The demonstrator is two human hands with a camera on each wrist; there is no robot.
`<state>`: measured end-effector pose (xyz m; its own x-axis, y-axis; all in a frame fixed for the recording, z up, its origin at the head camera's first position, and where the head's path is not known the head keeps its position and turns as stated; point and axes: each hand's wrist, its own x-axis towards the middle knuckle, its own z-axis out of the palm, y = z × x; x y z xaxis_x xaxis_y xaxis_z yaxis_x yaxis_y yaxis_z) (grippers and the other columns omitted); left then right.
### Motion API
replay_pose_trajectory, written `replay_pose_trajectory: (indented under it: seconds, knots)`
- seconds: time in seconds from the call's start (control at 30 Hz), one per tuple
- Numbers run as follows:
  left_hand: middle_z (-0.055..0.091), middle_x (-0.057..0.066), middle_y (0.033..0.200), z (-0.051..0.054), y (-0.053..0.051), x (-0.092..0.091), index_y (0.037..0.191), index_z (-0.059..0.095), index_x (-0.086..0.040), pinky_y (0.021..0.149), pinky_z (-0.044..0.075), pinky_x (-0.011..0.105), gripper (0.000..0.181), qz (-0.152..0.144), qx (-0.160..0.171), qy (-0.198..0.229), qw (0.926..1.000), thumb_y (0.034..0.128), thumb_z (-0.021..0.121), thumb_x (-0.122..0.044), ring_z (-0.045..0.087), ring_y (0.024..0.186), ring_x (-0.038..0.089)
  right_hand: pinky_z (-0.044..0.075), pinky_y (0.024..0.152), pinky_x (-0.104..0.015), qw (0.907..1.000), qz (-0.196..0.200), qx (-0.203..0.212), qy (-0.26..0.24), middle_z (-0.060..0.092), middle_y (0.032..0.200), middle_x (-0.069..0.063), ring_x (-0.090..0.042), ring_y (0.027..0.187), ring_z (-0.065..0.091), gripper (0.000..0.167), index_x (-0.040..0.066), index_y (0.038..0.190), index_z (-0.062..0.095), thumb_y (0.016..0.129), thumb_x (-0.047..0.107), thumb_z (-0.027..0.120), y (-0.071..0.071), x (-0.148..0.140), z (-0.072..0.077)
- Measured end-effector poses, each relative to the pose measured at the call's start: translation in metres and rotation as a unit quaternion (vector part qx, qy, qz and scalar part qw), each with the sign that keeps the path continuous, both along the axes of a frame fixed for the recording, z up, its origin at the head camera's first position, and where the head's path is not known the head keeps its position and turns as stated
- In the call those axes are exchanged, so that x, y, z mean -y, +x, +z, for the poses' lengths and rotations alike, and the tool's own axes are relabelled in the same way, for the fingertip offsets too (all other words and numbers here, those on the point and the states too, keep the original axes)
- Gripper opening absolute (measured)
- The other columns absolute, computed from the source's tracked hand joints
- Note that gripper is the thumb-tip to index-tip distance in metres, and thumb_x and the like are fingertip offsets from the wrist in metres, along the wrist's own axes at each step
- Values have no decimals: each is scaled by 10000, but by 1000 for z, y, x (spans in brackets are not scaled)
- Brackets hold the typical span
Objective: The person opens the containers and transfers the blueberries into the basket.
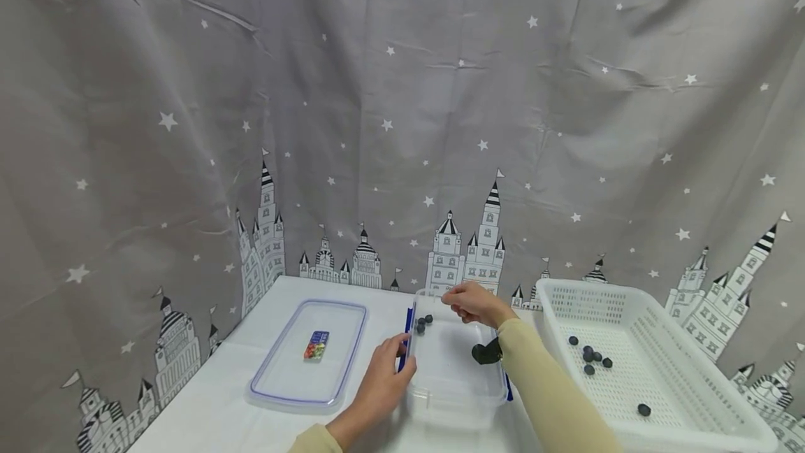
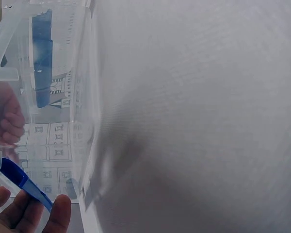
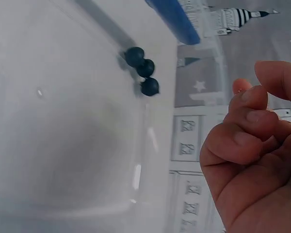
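Note:
A clear plastic container (image 1: 449, 369) with blue side latches stands on the table. At its left side my left hand (image 1: 385, 372) has its thumb and fingers around one blue latch (image 2: 24, 182). Several dark blueberries, among them one blueberry (image 3: 150, 87), sit together in its far left corner. Above the container's far end is my right hand (image 1: 473, 303). Its fingers (image 3: 262, 121) are curled, and nothing shows between them. To the right, a white slotted basket (image 1: 685, 341) holds several more blueberries, with one blueberry (image 1: 644, 410) lying apart from the others.
A clear lid with a blue seal (image 1: 314, 397) lies flat on the white table (image 1: 251, 432) at left. It carries a colourful label (image 1: 316, 345). Behind the table hangs a grey curtain (image 1: 390, 124) with printed castles and stars.

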<state>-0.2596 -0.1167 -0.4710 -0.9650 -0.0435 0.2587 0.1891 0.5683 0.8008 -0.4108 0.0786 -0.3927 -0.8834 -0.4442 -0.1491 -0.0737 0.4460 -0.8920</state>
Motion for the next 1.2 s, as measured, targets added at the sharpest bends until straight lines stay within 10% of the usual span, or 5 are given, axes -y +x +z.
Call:
replay_pose_trajectory:
  seconds: [0.53,1.2]
  knots:
    - [579,13,1159,2,-2,0,1426,517,-84,1009,457,490,486,52,103,98,9999,978,562,-267,516,1129,196,386,534,-226,9978,-563,323,95,509,657,10,-107,560,421,285,-55,1139,681,941,148,648,4,27,-42]
    - [580,13,1139,0,-1,2,1404,532,-65,1000,450,486,466,6,-73,33,10000,983,565,-262,513,1121,198,312,453,-218,9918,-1113,293,560,440,554,34,-93,490,376,128,48,755,651,857,112,695,6,45,-69]
